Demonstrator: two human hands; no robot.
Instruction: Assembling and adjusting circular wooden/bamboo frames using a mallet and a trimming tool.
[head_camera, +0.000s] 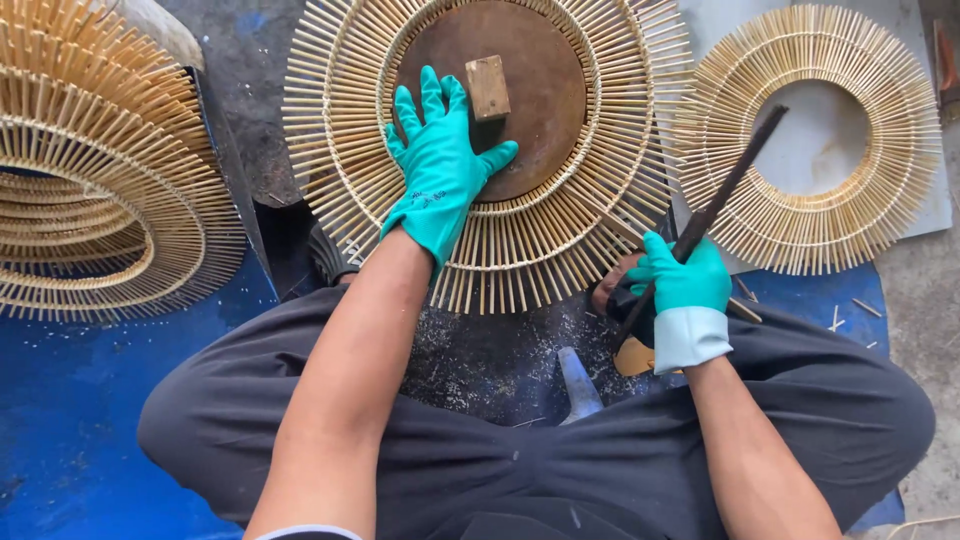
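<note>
From the head view, the left hand (438, 165) lies open, pressing the light, brittle-looking bamboo-stick ring (485, 150) by its brown centre disc (500, 95) on the floor, seemingly the safest hold, while the right hand (683, 285) is closed around a dark rod (722, 195).

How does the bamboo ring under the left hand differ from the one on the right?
The centre ring is larger; the right ring is smaller. The centre ring encloses a brown disc with a wooden block; the right ring's middle is open. The left hand presses on the centre ring; the right ring lies untouched. Both are radial bamboo slats.
</note>
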